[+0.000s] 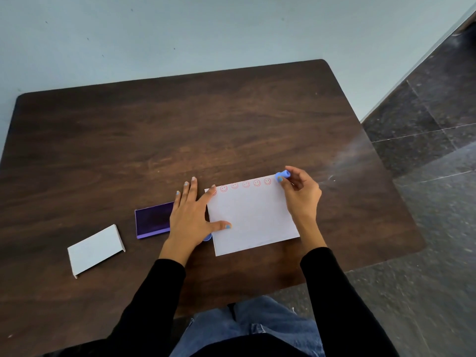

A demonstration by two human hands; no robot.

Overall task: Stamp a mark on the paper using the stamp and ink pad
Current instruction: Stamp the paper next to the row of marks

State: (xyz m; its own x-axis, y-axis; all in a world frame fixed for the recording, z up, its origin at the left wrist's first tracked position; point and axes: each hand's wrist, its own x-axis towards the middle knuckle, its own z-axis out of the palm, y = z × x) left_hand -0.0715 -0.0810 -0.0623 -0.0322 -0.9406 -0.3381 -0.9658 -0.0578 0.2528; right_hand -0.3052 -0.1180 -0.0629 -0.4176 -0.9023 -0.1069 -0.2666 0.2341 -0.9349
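A white paper (253, 217) lies on the dark wooden table (180, 130), with a row of several red smiley marks along its far edge. My right hand (300, 191) grips a small blue stamp (282, 175) at the paper's far right corner, at the end of that row. My left hand (193, 215) lies flat, fingers spread, with its thumb and index finger on the paper's left edge. A purple ink pad (152, 219) sits open just left of that hand, partly hidden by it.
A white lid (95, 249) lies on the table to the left of the ink pad. A small blue object (208, 237) peeks out under my left hand. The table's right edge drops to a dark tiled floor (425, 228). A pale wall stands behind.
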